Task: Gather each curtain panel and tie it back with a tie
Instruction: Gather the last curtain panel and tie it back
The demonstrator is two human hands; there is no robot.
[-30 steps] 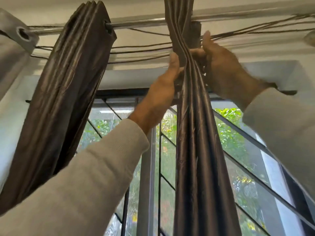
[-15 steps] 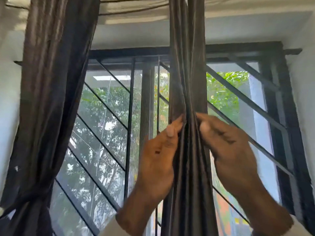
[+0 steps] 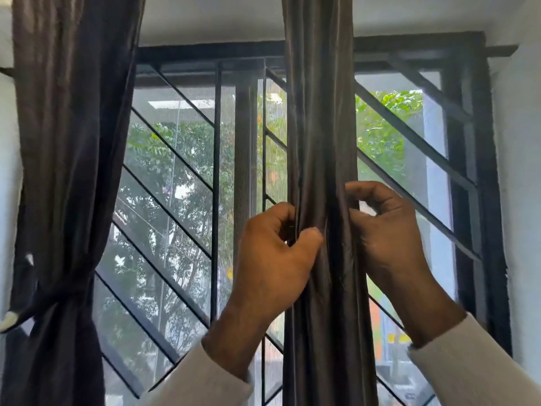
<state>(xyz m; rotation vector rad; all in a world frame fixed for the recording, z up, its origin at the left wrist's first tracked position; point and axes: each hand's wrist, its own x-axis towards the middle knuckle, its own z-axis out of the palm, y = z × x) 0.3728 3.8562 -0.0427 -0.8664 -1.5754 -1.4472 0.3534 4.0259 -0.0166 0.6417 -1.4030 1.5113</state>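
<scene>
Both hands hold the middle curtain, a dark brown panel gathered into a narrow column that hangs in front of the window a little right of centre. The left hand grips the column's left edge, its thumb pressed across the front folds and its fingers curled round behind the fabric. The right hand holds the right edge, thumb and curled fingers pinching the outer folds, with a gap of daylight showing inside the curl. Half a second ago the two hands met the panel with straighter fingers, their tips pushing the pleats together at the front; now the fingers are more curled and the hands sit wider, one on each side of the bundle. A second ago they were up near the rod, so they have come well down the panel. The view has dropped too: the rod is out of sight and the top of the window frame sits near the upper edge. At the left, the other curtain hangs gathered and is cinched low down by a dark tie, which runs to a pale hook at the wall. Pale sleeves cover both forearms.
</scene>
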